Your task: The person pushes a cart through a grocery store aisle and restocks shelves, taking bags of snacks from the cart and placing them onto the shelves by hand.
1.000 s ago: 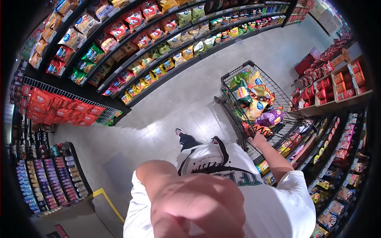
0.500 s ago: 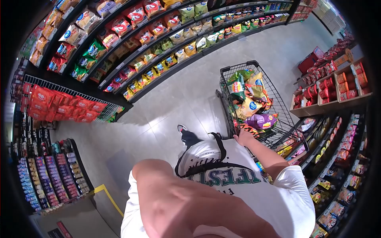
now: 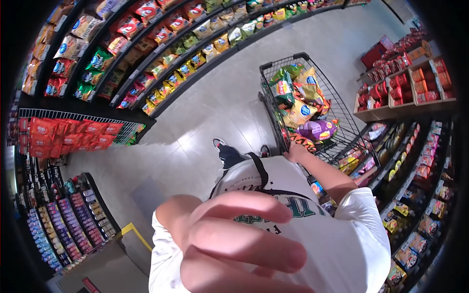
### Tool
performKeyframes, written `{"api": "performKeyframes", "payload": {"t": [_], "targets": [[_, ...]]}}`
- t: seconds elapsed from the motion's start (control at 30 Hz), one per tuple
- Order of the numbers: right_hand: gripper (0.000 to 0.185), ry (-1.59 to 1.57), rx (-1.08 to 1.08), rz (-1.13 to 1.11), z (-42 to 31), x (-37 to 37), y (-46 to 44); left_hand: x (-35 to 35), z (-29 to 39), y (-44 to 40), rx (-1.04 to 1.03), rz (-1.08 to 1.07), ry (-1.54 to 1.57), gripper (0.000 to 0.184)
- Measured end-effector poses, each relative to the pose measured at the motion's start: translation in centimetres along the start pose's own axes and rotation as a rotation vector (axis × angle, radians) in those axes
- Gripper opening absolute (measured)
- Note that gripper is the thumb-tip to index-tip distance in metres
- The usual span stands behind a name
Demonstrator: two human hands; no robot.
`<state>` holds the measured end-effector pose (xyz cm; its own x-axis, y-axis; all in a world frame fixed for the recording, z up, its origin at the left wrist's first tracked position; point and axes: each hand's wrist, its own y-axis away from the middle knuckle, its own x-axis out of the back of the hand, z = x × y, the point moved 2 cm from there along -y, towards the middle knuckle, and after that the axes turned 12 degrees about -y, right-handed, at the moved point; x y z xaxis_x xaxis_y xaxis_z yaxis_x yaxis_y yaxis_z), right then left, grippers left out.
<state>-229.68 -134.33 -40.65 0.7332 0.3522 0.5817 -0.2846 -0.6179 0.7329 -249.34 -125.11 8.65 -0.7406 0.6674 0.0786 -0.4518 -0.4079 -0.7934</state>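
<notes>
My right hand (image 3: 296, 152) grips the near edge of a black wire shopping cart (image 3: 349, 115). Several snack bags lie in its basket, among them a purple bag (image 3: 317, 129), a yellow bag with a blue logo (image 3: 300, 113) and a green bag (image 3: 284, 92). Close to the camera is my left hand (image 3: 239, 239), raised before my chest, its fingers bent and apart with nothing seen between them. It covers part of my white printed shirt (image 3: 337, 244). A black strap (image 3: 261, 171) crosses the shirt.
Curved shelves of snack bags (image 3: 185, 68) run along the far left. A wire rack of red packets (image 3: 68, 134) and shelves of small bottles (image 3: 68, 224) stand at left. On the right are wooden bins (image 3: 391, 110) and more packet shelves (image 3: 410, 210). Grey floor (image 3: 210, 115) lies between.
My left forearm filled the lower view before; now the left hand shows there, fingers apart. Cart and shelves appear slightly higher and further left. My right hand keeps its hold on the cart.
</notes>
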Motion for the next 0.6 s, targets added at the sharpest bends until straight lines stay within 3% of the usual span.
{"api": "performKeyframes", "payload": {"t": [0.07, 0.17, 0.4, 0.5, 0.6], "targets": [[0.078, 0.008, -0.015, -0.008, 0.1, 0.3, 0.4, 0.8, -0.4, 0.0, 0.117, -0.179, 0.226, 0.012], [0.08, 0.01, -0.006, -0.023, 0.8, -0.2, -0.2, -0.2, -0.3, 0.6, 0.29, -0.245, 0.453, 0.008], [0.08, -0.02, -0.004, -0.042, 0.1, 0.9, 1.2, -0.9, 0.6, 0.4, 0.39, -0.285, 0.53, 0.025], [0.067, -0.016, -0.015, -0.032, 0.0, 0.8, 1.1, -0.9, -1.3, -0.2, 0.206, -0.311, 0.595, 0.031], [0.077, -0.039, 0.027, -0.028, 0.8, 0.4, 0.6, -3.2, -2.4, 0.4, -0.082, -0.128, 0.392, 0.04]]}}
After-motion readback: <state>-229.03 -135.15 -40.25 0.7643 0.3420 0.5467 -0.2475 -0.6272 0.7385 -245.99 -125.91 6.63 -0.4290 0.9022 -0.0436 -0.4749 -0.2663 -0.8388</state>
